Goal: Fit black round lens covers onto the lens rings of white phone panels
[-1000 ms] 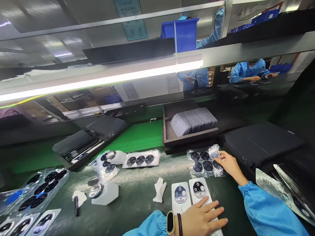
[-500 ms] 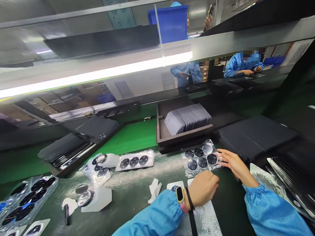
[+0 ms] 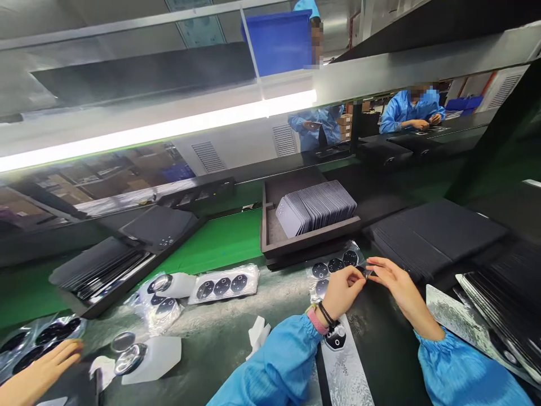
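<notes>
My left hand [image 3: 344, 290], with dark bands and a pink strap at the wrist, is closed in a pinch at the near right of a clear film sheet [image 3: 313, 290] bearing round black discs. Facing it, my right hand [image 3: 393, 282] has its fingertips closed at the sheet's right edge. The fingertips of both hands nearly meet, and the left hand covers part of the sheet. Below my left hand lies a pale speckled panel [image 3: 344, 375] with a black piece [image 3: 336, 336] at its upper end.
A tray [image 3: 313, 234] holds a row of grey panels [image 3: 319, 206]. Black panels [image 3: 439, 231] are stacked at right. Bagged discs [image 3: 222, 286], a white bottle [image 3: 158, 358] and crumpled white paper [image 3: 257, 332] lie leftward. A co-worker's hand [image 3: 46, 369] reaches in at lower left.
My left hand has moved up to the film sheet and pinches there; my right hand's fingers have drawn together at its edge. Another person's hand has appeared at lower left.
</notes>
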{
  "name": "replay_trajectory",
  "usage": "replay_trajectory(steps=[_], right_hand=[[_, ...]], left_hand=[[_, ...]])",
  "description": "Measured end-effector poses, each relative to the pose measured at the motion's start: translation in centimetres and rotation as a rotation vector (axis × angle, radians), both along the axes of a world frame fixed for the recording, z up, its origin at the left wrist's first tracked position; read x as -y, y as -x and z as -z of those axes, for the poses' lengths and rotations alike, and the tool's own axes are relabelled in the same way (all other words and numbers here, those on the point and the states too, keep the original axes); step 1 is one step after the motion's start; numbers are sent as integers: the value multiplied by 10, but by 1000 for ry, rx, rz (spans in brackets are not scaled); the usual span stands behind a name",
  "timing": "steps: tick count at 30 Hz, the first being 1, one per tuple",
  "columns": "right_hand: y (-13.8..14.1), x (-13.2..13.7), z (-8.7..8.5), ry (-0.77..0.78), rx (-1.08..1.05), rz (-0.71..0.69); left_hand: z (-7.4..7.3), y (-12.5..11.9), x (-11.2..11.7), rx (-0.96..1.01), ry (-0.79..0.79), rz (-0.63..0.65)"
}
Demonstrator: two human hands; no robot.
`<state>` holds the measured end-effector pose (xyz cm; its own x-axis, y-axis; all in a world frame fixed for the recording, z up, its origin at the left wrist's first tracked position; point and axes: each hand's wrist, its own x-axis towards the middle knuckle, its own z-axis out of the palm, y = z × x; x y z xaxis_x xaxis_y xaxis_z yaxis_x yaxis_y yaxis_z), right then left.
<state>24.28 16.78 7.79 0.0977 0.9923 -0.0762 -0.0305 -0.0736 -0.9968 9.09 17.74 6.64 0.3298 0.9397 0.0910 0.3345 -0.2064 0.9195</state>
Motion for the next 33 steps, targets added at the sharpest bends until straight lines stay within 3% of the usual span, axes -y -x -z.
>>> replay_trajectory(steps=[6,13,21,33], right_hand=[[5,8,-7,-70,115,-7],[9,9,-9,-46,116,-52],[10,3,-7,44,149,-156],[-8,-8,2,-22,472,108]], left_hand=[[1,4,-7,198,160,-15],[-1,4,-3,228,121,-47],[6,-2,4,44,-122,-32],[44,-11,6,-356,-374,163]])
